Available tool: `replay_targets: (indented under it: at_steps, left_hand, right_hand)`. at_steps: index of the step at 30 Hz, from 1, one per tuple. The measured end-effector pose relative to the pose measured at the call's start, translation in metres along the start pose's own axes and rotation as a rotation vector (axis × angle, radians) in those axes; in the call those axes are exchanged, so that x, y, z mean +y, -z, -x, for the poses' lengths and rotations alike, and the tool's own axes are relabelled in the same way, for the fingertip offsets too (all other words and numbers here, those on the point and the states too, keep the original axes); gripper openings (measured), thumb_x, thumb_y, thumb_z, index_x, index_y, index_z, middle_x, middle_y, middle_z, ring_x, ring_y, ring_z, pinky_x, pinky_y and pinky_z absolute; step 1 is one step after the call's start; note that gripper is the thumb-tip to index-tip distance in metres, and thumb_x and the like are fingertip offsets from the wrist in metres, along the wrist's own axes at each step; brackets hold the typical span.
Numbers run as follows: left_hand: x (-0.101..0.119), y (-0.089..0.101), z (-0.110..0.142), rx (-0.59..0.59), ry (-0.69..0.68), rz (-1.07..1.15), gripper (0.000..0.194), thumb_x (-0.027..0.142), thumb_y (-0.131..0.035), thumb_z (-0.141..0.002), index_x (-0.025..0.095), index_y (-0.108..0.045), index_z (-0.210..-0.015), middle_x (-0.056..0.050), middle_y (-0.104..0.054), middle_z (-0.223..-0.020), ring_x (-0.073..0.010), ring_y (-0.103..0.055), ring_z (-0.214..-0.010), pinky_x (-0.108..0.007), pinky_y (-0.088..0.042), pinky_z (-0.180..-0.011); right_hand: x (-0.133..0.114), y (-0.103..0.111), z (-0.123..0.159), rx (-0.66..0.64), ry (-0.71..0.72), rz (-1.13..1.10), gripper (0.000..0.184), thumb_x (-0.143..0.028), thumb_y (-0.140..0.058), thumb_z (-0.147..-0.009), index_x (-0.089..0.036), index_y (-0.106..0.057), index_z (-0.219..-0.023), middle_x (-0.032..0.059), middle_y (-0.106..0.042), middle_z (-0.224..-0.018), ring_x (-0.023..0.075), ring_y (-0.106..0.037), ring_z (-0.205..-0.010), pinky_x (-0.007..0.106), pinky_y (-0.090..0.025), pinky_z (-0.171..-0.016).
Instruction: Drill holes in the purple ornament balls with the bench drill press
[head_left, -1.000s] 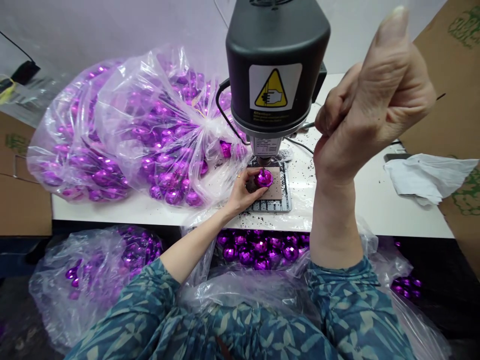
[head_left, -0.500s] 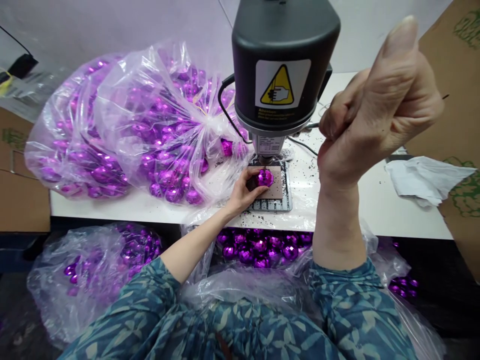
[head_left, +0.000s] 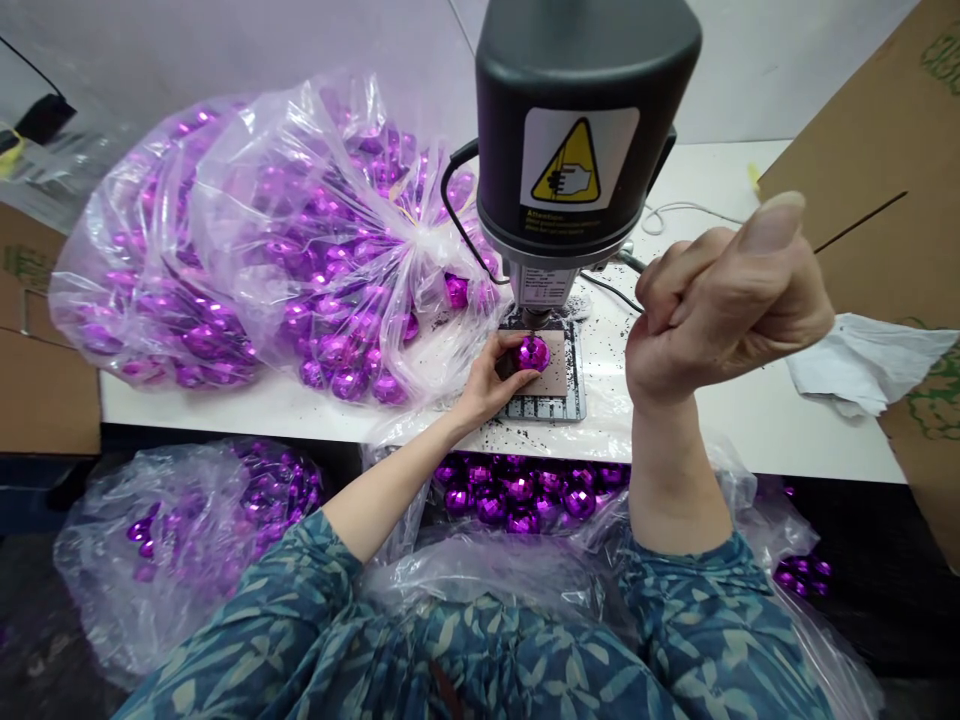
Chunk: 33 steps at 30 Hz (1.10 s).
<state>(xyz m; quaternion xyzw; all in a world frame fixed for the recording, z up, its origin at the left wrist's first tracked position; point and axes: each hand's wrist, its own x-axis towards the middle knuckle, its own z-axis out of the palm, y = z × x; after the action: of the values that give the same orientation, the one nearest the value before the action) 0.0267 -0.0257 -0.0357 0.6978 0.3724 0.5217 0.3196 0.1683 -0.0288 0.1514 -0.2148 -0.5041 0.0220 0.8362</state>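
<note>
A shiny purple faceted ball (head_left: 533, 354) sits under the bit of a black bench drill press (head_left: 581, 130). My left hand (head_left: 487, 378) pinches it from the left between thumb and fingers, on a small brown board (head_left: 551, 382) over the machine's metal base (head_left: 574, 405). My right hand (head_left: 731, 295) is a raised fist to the right of the drill head. It wraps the end of the drill press lever (head_left: 630, 260); the gripped part is hidden inside the fingers. A yellow hand-warning sticker (head_left: 577, 160) faces me on the head.
A big tied clear bag (head_left: 225, 240) of purple balls fills the table's left side. More balls (head_left: 517, 490) lie in plastic below the front edge, with another bag (head_left: 157, 560) at lower left. Dark shavings surround the base. White cloth (head_left: 862, 365) and cardboard (head_left: 847, 130) are right.
My right hand has come down and a little to the left, still closed on the lever. My left hand keeps the ball in the same place under the drill.
</note>
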Motion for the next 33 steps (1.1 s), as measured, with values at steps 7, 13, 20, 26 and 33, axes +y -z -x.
replay_targets:
  at_steps: [7, 13, 20, 26, 33]
  left_hand:
    - [0.0, -0.001, 0.001, 0.005, 0.018, 0.006, 0.047, 0.049, -0.077, -0.087, 0.022, -0.057, -0.12, -0.013, -0.068, -0.128, -0.0271, -0.065, -0.124, -0.048, -0.053, -0.107]
    - [-0.001, -0.001, 0.001, 0.007, 0.021, 0.008, 0.048, 0.051, -0.076, -0.087, 0.021, -0.057, -0.12, -0.013, -0.068, -0.127, -0.0267, -0.065, -0.124, -0.047, -0.053, -0.107]
    - [0.001, 0.0, 0.001, 0.008, 0.038, 0.023, 0.048, 0.049, -0.077, -0.087, 0.022, -0.057, -0.12, -0.013, -0.068, -0.128, -0.0272, -0.065, -0.125, -0.048, -0.052, -0.108]
    - [-0.001, -0.002, 0.001, 0.003, 0.069, 0.02, 0.047, 0.048, -0.079, -0.085, 0.022, -0.057, -0.117, -0.013, -0.068, -0.127, -0.0274, -0.065, -0.124, -0.048, -0.052, -0.107]
    - [0.023, 0.001, 0.019, 0.136, -0.019, -0.172, 0.041, 0.038, -0.08, -0.085, 0.021, -0.055, -0.113, -0.011, -0.066, -0.119, -0.0251, -0.067, -0.11, -0.042, -0.057, -0.091]
  right_hand:
    - [0.017, 0.009, 0.008, -0.034, 0.126, -0.163, 0.058, -0.032, -0.052, -0.098, -0.014, -0.016, -0.055, -0.0054, -0.017, -0.041, -0.0021, -0.028, -0.034, 0.015, -0.022, -0.037]
    - [0.022, 0.015, 0.016, -0.067, 0.225, -0.208, 0.045, -0.021, -0.05, -0.096, -0.015, -0.028, -0.058, -0.0063, -0.012, -0.045, -0.0007, -0.025, -0.035, 0.015, -0.024, -0.039]
    - [0.032, 0.016, 0.021, -0.072, 0.344, -0.254, 0.038, -0.014, -0.043, -0.095, -0.017, -0.021, -0.063, -0.0086, -0.025, -0.041, 0.0008, -0.02, -0.031, 0.017, -0.019, -0.034]
    - [0.029, 0.015, 0.021, -0.065, 0.345, -0.244, 0.042, -0.015, -0.049, -0.094, -0.017, -0.026, -0.058, -0.0089, -0.016, -0.038, 0.0019, -0.017, -0.028, 0.019, -0.015, -0.032]
    - [0.016, -0.019, -0.036, -0.042, -0.027, -0.132, 0.053, -0.054, -0.063, -0.081, -0.019, -0.038, -0.052, -0.0079, -0.028, -0.04, 0.0027, -0.03, -0.032, 0.025, -0.023, -0.037]
